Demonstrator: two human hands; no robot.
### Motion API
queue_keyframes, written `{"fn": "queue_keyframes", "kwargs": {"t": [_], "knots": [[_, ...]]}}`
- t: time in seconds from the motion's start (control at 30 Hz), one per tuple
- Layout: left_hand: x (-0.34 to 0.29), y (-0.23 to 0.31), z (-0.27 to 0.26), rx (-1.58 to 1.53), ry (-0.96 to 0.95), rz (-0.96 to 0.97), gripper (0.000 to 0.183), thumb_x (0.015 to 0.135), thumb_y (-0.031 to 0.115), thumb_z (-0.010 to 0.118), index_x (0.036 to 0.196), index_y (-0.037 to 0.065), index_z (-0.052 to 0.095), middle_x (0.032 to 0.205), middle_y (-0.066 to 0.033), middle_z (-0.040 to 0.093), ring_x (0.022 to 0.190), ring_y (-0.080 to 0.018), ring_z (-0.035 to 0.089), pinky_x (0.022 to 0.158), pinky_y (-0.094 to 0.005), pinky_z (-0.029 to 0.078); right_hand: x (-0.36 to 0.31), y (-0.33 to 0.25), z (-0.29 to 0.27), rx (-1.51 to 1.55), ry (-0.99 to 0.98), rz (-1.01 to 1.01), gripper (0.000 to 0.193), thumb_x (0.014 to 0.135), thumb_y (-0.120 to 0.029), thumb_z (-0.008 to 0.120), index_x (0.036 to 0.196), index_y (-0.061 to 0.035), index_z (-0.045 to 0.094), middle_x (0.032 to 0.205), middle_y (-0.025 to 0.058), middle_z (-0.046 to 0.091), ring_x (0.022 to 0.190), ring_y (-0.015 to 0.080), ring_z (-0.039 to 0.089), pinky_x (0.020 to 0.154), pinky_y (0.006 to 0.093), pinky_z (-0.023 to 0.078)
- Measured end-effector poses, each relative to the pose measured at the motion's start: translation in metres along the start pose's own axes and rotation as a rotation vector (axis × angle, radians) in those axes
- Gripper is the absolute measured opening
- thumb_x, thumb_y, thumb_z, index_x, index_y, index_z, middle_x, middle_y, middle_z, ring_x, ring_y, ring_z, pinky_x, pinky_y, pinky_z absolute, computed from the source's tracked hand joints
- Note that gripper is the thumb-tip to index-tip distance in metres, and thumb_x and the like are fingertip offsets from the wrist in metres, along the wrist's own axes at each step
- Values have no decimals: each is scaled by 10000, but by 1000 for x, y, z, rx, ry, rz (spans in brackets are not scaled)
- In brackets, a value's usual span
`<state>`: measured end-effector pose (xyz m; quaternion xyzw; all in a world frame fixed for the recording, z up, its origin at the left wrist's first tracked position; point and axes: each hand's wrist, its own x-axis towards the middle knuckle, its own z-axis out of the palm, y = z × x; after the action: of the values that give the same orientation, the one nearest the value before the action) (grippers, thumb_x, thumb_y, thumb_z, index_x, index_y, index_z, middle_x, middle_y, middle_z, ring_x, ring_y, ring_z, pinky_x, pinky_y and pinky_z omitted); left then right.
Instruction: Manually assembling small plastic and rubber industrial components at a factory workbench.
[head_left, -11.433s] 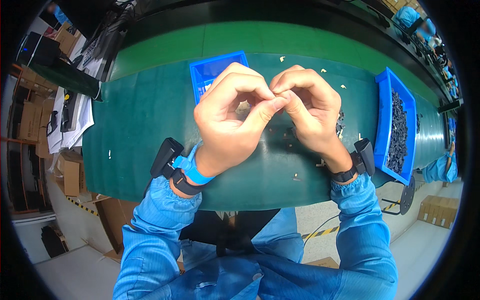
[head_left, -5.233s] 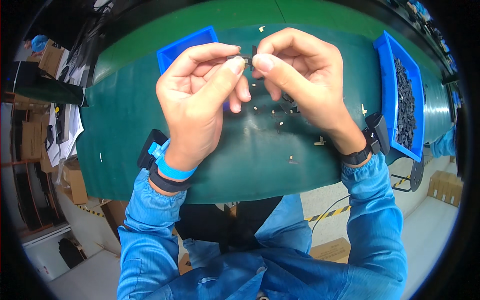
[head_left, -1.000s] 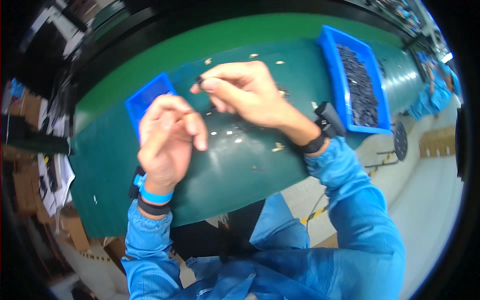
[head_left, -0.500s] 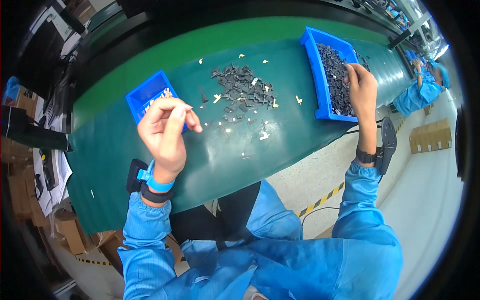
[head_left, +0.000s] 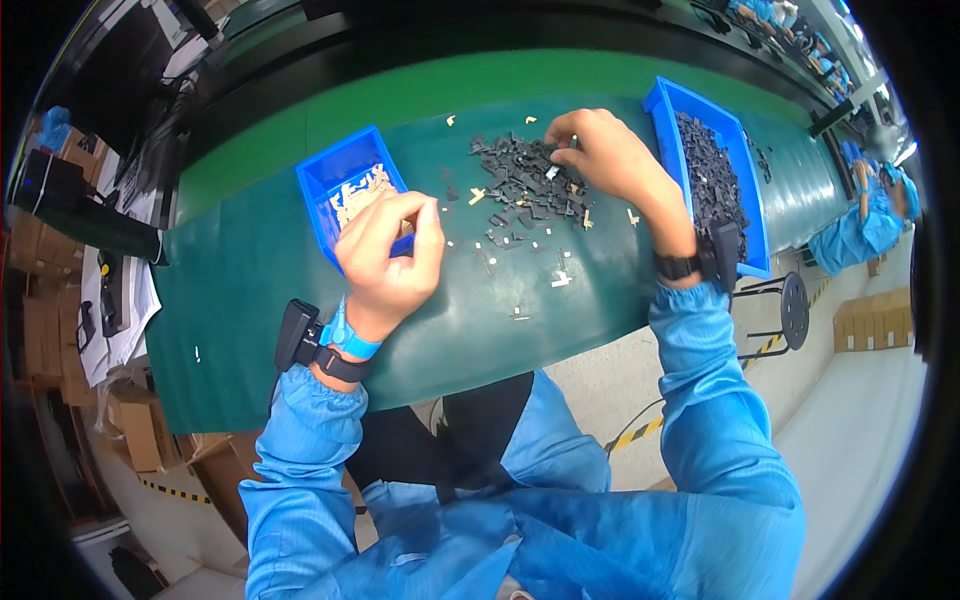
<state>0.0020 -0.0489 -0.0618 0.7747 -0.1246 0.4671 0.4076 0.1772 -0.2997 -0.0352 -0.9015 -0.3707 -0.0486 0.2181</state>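
Note:
My left hand (head_left: 392, 250) is raised before a blue bin (head_left: 322, 170) of small cream-coloured pieces (head_left: 362, 192). Its thumb and forefinger press together; anything between the tips is too small to make out. At the right edge of a loose pile of dark grey plastic pieces (head_left: 528, 180), my right hand (head_left: 608, 155) hovers with bent fingers. Thumb and forefinger are apart there, and I see nothing held between them. Several cream pieces lie on and around the pile, one T-shaped piece (head_left: 562, 279) nearer to me.
A larger blue bin (head_left: 755, 225) full of dark pieces stands at the right of the green table mat (head_left: 480, 345). Papers (head_left: 135, 320) lie at the left. Beyond the right end are a stool (head_left: 793, 310), cartons (head_left: 873, 320) and a person in blue (head_left: 860, 225).
My right hand has moved left from the dark-piece bin to the pile, its fingers parting. My left hand has turned, its thumb and forefinger now pinched. The whole view has shifted.

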Motion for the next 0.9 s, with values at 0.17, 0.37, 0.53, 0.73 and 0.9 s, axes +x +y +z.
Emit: {"fn": "queue_keyframes", "kwargs": {"t": [0.17,0.37,0.53,0.73,0.9], "knots": [[1,0,3,-5,-48,45,114,816,-96,725,884,-13,687,698,-96,647,589,-213,630,558,-320,476,36,14,25,-89,113,121,168,899,-102,750,1037,-7,762,963,205,762,941,405,732,851,471,577],[-2,-1,4,-30,-107,55,87,873,-113,696,929,-46,693,761,-109,675,602,-156,585,548,-278,440,36,36,29,248,138,169,209,915,-186,774,925,22,762,735,162,696,702,278,680,694,399,543],[-2,0,-2,4,-170,40,79,873,-121,693,929,-65,694,752,-119,672,598,-158,585,551,-283,443,30,17,19,249,-28,123,423,966,-287,773,706,14,629,567,18,496,561,88,441,523,318,371],[-3,4,8,-16,-235,100,135,779,-135,721,888,-59,697,678,-123,655,572,-238,651,547,-320,504,7,4,-7,165,-100,122,501,941,-316,804,652,16,566,545,40,442,541,123,405,513,343,348],[-4,5,11,-15,-277,151,126,779,-123,730,881,-56,698,661,-104,637,541,-214,626,520,-309,477,-45,-15,-14,125,10,211,325,869,-220,832,790,44,658,656,167,616,595,260,570,591,410,459]]}}
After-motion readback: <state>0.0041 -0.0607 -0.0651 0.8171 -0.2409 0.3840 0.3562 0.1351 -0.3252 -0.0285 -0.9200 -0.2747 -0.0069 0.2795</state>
